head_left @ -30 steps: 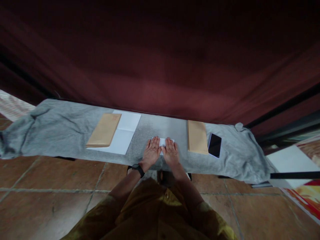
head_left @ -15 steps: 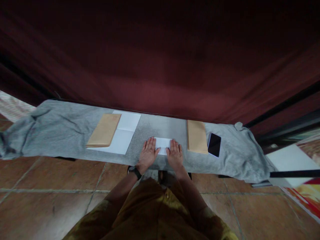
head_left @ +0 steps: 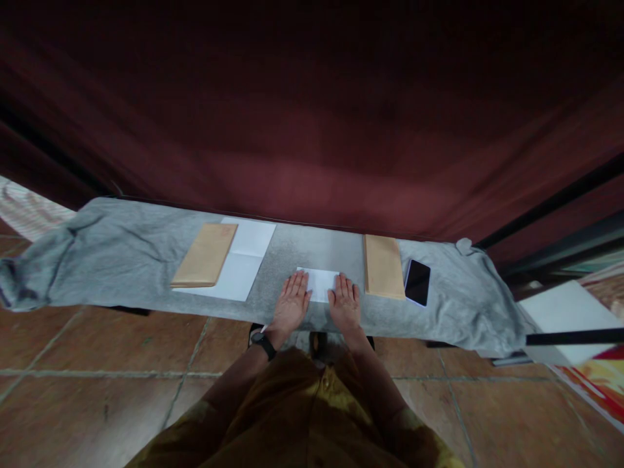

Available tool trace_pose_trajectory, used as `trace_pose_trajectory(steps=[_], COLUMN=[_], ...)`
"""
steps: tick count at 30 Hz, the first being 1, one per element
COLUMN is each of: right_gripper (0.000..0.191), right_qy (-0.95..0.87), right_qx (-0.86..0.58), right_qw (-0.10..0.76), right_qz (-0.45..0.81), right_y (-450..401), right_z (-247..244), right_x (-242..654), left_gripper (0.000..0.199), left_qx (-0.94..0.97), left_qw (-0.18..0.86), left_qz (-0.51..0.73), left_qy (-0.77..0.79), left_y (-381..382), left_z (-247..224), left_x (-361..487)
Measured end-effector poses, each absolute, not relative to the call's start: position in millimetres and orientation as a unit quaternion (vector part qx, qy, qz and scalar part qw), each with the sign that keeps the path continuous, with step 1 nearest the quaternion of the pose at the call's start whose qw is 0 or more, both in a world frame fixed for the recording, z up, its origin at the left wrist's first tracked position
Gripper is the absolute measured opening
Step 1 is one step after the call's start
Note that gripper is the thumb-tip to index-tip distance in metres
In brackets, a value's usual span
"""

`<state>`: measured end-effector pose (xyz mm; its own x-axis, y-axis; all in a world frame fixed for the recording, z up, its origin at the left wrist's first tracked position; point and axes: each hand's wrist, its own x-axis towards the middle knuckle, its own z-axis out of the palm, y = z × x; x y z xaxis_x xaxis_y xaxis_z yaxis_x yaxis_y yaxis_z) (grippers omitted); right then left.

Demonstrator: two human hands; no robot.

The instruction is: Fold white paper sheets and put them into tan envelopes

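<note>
A small folded sheet of white paper (head_left: pixel 322 285) lies on the grey cloth in front of me. My left hand (head_left: pixel 291 304) rests flat on its left end, fingers stretched forward, with a dark watch on the wrist. On the right end lies my right hand (head_left: pixel 345 304), also flat with the fingers stretched out. The paper's middle shows between the two hands; its ends are hidden under them. To the left, brown envelopes (head_left: pixel 205 255) lie over a larger creased white sheet (head_left: pixel 247 260). To the right is another stack of brown envelopes (head_left: pixel 383 266).
A phone (head_left: pixel 418 283) with a dark screen lies right of the envelopes. Grey cloth (head_left: pixel 121 253) covers the narrow table. A dark red curtain (head_left: pixel 312 182) hangs right behind it. White board (head_left: pixel 560 312) and a black bar (head_left: pixel 575 338) stand at the right edge.
Both hands have slid slightly apart and lie a little lower on the paper, so more of its middle shows. The other things have stayed in place.
</note>
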<state>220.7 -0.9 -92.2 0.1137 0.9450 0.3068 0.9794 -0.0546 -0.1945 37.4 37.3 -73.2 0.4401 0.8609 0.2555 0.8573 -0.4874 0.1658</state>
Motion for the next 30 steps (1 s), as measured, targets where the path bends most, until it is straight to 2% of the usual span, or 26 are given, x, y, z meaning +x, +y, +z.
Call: trace_pose_trajectory(steps=[4,12,15,20,30], right_gripper=[0.053,0.054,0.054,0.054,0.056], right_qy=[-0.664,-0.696,-0.744,-0.739,-0.761], right_qx=[-0.725,-0.679,-0.633,-0.647,-0.632], right_qw=[0.179,0.232,0.213,0.188,0.149], right_qz=[-0.042,0.000,0.019,0.006,-0.009], right_y=[-0.5,-13.4,-25.0,-36.4,-48.3], right_z=[-91.1,-84.3,-82.5,-83.9,-86.4], right_x=[221.9,204.5,187.4,181.7,205.1], left_gripper=[0.055,0.055,0.057,0.061,0.056], left_qx=[0.888,0.897,0.903,0.903,0.920], left_qw=[0.006,-0.013,-0.023,-0.024,0.001], left_qz=[0.147,0.125,0.110,0.117,0.114], left_qy=[0.436,0.425,0.415,0.412,0.376], left_y=[19.9,10.7,10.9,9.5,6.2], left_z=[-72.8,-80.4,-84.4,-90.1,-74.5], left_x=[44.8,42.8,40.9,35.4,21.0])
